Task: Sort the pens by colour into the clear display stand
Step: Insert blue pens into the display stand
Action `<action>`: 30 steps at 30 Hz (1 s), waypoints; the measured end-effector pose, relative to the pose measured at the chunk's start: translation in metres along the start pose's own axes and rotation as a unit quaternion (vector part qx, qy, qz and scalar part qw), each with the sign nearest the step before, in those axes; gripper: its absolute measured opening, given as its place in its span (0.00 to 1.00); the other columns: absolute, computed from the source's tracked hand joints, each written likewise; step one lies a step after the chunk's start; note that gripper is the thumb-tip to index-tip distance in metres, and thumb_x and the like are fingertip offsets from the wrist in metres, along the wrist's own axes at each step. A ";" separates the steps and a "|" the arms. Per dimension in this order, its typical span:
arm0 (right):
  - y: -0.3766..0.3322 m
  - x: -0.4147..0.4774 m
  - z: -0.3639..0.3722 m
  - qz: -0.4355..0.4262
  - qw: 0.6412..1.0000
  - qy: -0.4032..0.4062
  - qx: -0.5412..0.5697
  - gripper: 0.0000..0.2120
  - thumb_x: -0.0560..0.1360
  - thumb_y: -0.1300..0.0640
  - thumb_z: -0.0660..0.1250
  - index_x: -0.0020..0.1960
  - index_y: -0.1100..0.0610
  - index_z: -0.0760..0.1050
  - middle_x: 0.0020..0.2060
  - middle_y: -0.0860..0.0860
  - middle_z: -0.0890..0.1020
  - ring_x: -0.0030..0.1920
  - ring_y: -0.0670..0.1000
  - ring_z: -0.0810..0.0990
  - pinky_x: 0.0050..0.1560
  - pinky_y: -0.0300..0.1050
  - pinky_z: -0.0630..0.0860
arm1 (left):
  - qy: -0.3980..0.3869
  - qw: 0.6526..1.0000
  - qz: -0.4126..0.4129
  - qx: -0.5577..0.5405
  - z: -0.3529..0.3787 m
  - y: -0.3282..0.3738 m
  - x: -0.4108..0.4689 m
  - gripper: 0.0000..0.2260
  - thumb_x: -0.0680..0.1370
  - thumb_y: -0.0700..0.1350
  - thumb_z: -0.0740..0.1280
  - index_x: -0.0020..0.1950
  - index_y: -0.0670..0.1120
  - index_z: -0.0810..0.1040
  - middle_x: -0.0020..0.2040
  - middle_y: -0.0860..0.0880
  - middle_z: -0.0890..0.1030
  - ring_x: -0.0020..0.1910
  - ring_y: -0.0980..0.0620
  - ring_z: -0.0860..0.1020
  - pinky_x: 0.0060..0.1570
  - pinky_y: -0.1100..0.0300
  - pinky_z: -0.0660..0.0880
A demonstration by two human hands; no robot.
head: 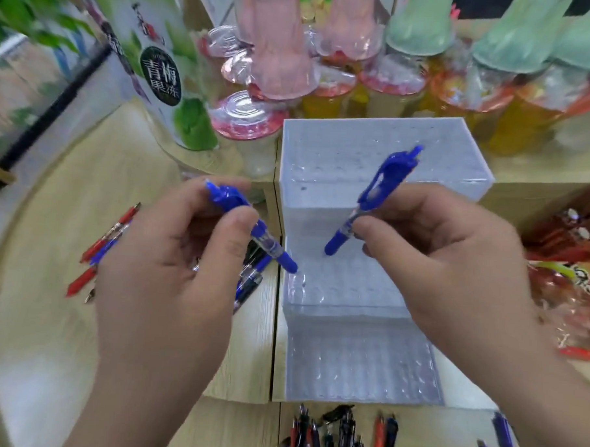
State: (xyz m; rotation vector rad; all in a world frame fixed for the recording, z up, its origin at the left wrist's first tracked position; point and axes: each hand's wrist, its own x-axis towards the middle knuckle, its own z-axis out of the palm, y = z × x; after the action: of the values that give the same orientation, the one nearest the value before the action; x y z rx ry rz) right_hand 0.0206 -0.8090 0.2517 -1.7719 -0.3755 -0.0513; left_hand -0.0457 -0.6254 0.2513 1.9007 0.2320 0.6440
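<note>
Looked down on a pale wood-grain tabletop (244, 349), w/ a curved wooden rim (2, 244) sweeping round at 9 o'clock. Saw little of the room: blurred green leaves (19, 8) at 11 o'clock.

Found the clear stepped plastic display stand (374, 149) at centre, tiers rising toward 12 o'clock, tops dotted w/ small holes.

Found the left hand (169, 278) at 8 o'clock, fingers curled, thumb and forefinger pinching a blue click pen (269, 247) mid-barrel, tip aimed at 4 o'clock by the middle tier's left edge; couldn't tell if touching. Found the right hand (454, 264) at 4 o'clock, fingers curled, pinching a second blue click pen (372, 199) low on the barrel, tip down toward 7 o'clock over the middle tier, clip end up at 1 o'clock.

Noted loose red and blue pens (107, 242) at 9 o'clock, partly hidden behind the left hand. Noted a heap of mixed pens (338, 434) at 6 o'clock. Behind the stand at 12 o'clock, made out clear-lidded jelly cups (247, 116) and pink and green translucent plastic pieces (277, 53). Spotted a tall white-and-green packet (158, 75) w/ Chinese print at 11 o'clock, and red snack packets (571, 296) at 3 o'clock.
</note>
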 end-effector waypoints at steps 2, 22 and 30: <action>0.010 0.004 0.009 0.010 1.000 0.002 -0.011 0.07 0.71 0.58 0.74 0.43 0.46 0.82 0.39 0.41 0.85 0.41 0.46 0.85 0.45 0.45 0.82 | 0.009 1.000 0.006 0.000 0.007 -0.001 0.002 0.07 0.78 0.49 0.67 0.55 0.54 0.80 0.49 0.52 0.84 0.48 0.53 0.83 0.46 0.57 0.81; 0.032 0.023 0.046 -0.009 0.941 -0.075 -0.330 0.04 0.75 0.46 0.66 0.46 0.43 0.79 0.32 0.45 0.79 0.33 0.47 0.76 0.34 0.48 0.76 | 0.004 0.991 0.089 0.097 0.024 -0.015 0.008 0.15 0.76 0.45 0.70 0.61 0.56 0.78 0.47 0.61 0.82 0.47 0.62 0.81 0.49 0.73 0.73; 0.032 0.025 0.041 -0.018 0.927 -0.088 -0.364 0.08 0.76 0.42 0.63 0.49 0.40 0.80 0.35 0.44 0.81 0.39 0.49 0.78 0.37 0.49 0.76 | -0.013 0.999 0.023 0.027 0.033 -0.022 0.008 0.08 0.74 0.44 0.74 0.47 0.56 0.79 0.43 0.61 0.83 0.44 0.59 0.83 0.44 0.67 0.77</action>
State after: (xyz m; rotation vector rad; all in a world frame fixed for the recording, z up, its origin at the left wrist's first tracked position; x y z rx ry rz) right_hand 0.0464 -0.7702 0.2173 -2.5152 -0.5673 -0.0633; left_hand -0.0182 -0.6388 0.2248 1.9704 0.1909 0.6493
